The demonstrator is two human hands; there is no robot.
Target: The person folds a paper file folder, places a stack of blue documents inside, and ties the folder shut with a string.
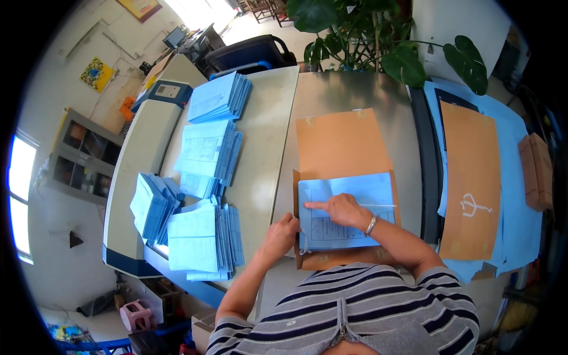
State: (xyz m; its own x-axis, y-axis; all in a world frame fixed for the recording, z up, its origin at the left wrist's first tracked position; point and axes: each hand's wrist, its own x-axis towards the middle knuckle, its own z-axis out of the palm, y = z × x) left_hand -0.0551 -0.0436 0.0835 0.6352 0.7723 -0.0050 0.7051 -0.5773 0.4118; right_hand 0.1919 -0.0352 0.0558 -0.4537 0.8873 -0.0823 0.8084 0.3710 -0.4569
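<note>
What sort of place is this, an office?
Probably an office or document-filing room: stacks of folded blue papers on the worktop, an open brown cardboard folder before the person, and a black chair beyond.

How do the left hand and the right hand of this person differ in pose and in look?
The left hand is curled beside the left edge of the folder, while the right hand is over the blue papers, index finger stretched out.
The right hand has a bracelet at its wrist; the left hand shows none.
Both are ungloved.
</note>
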